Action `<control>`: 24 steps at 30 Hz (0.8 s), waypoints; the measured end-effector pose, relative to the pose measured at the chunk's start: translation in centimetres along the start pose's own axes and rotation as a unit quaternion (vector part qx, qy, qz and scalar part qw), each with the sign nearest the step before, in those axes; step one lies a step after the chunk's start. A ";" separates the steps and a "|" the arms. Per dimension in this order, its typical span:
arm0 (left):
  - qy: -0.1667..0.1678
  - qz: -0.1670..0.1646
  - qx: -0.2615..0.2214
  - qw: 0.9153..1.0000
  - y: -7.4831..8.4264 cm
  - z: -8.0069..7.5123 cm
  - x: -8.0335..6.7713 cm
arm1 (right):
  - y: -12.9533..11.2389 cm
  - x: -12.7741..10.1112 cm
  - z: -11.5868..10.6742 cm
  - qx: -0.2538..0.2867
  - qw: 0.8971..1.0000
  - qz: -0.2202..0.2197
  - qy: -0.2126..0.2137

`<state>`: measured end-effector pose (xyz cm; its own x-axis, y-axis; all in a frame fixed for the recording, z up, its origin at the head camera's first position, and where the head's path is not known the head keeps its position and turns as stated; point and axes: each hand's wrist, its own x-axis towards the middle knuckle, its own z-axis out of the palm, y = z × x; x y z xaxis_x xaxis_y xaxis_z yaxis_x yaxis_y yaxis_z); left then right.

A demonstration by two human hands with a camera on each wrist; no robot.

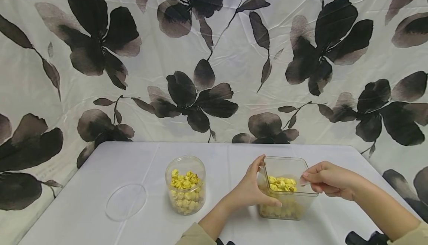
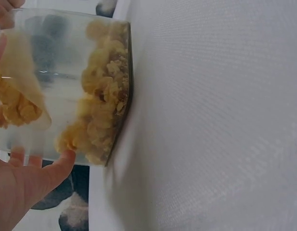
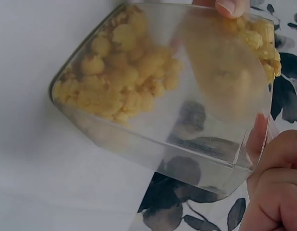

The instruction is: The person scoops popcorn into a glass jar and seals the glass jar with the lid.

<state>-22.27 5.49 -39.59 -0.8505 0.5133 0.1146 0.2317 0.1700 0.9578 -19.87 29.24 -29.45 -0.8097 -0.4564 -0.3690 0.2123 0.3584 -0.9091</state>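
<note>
A square clear plastic container (image 1: 305, 202) with yellow popcorn at its bottom stands on the table at the right. My left hand (image 1: 247, 191) grips it from the left, thumb along the near side and fingers at the far rim. At the right rim my right hand (image 1: 332, 180) pinches the end of a clear scoop (image 3: 220, 82), its fingers curled. The scoop is inside the container's upper part, seen through the wall in both wrist views. It bears a heap of popcorn (image 1: 282, 183), above the popcorn (image 3: 114, 82) lying on the bottom.
A round clear jar (image 1: 185, 196), partly filled with yellow popcorn, stands left of the container without a lid on it. Farther left a clear round lid (image 1: 127, 202) lies flat on the white table (image 1: 80, 208). A floral cloth (image 1: 214, 51) hangs behind the table.
</note>
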 end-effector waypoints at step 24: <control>-0.003 0.002 0.010 1.000 -0.1 0.0 -0.1 | 1.9 -0.3 -1.4 0.063 0.998 -0.015 0.009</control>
<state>-22.21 5.41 -39.67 -0.8468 0.5189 0.1168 0.2447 0.1852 0.9517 -19.99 31.15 -30.79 -0.8262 -0.4503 -0.3384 0.2533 0.2396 -0.9372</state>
